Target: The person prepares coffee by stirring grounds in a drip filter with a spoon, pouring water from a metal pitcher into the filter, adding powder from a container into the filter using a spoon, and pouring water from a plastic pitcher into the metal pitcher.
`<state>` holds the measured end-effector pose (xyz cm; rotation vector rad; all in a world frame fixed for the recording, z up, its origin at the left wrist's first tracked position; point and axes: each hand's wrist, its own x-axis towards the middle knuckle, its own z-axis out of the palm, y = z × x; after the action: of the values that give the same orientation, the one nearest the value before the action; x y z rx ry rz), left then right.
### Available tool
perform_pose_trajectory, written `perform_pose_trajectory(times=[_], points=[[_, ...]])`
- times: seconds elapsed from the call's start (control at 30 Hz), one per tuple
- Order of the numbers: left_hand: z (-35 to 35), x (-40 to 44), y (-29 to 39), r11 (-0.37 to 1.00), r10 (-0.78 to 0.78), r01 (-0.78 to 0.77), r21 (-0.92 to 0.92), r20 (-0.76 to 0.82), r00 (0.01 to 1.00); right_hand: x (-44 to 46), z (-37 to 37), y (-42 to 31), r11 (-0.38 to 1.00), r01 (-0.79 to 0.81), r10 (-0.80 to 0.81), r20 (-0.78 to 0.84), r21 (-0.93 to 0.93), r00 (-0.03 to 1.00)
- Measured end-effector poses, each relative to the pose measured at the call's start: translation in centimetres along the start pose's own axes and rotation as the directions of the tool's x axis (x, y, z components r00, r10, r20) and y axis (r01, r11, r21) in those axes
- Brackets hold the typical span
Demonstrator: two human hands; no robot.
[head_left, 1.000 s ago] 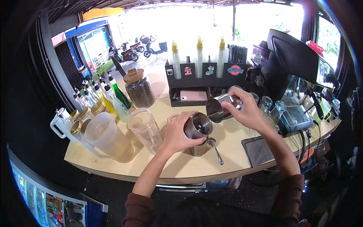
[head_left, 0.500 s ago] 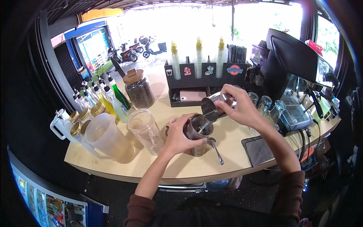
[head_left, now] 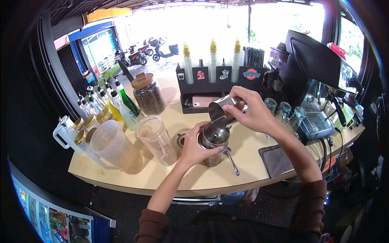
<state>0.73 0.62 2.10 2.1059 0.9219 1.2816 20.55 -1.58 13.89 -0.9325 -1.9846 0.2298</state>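
Note:
My left hand (head_left: 195,148) is wrapped around the side of a dark, shiny metal cup (head_left: 214,139), its thumb along the near side. Below the cup shows a glass-like lower part (head_left: 212,160); whether the two are joined I cannot tell. My right hand (head_left: 252,110) grips a steel pitcher (head_left: 219,116), tilted left with its lip over the cup's mouth. Any liquid between them is hard to make out. A spoon (head_left: 232,162) lies just right of the cup. Left of my left hand are a small round metal piece (head_left: 180,139) and a clear tall pitcher (head_left: 156,141).
A cloudy plastic jug (head_left: 115,148) stands at the left, near syrup bottles (head_left: 131,117) and a jar of coffee beans (head_left: 149,99). Behind is a black cup organizer (head_left: 221,83). Upturned glasses (head_left: 283,111), a dark cloth (head_left: 276,161) and an espresso machine (head_left: 316,117) are on the right.
My right hand and the steel pitcher have shifted slightly left and up, with the pitcher tipped further over the cup. My left hand has moved a little right, still around the cup.

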Motion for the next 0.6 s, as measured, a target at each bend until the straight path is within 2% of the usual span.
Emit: perform_pose_trajectory(times=[0.1, 0.33, 0.43, 0.53, 0.6], points=[[0.2, 0.0, 0.1, 0.999, -0.02, 0.02, -0.028, -0.013, 1.0, 0.1, -0.1, -0.4, 0.999, -0.031, 0.029, 0.055, 0.035, 0.998], [0.7, 0.0, -0.3, 0.994, -0.059, 0.053, -0.097, -0.062, 0.996, 0.0, -0.3, -0.7, 0.999, -0.038, 0.039, 0.063, -0.015, 0.997], [0.7, 0.0, -0.6, 0.995, -0.025, 0.018, -0.103, -0.064, 0.998, -0.1, -0.4, -0.5, 1.0, -0.015, 0.016, 0.039, -0.018, 0.999], [0.9, -0.1, -1.3, 0.999, -0.007, 0.003, -0.04, -0.084, 0.996, -0.2, -0.5, -0.1, 0.999, -0.006, 0.006, -0.001, -0.043, 1.0], [0.8, -0.2, -1.2, 1.0, -0.008, 0.006, -0.023, -0.082, 0.997, -0.3, -0.7, -0.3, 0.999, -0.031, 0.031, 0.0, 0.044, 1.0]])
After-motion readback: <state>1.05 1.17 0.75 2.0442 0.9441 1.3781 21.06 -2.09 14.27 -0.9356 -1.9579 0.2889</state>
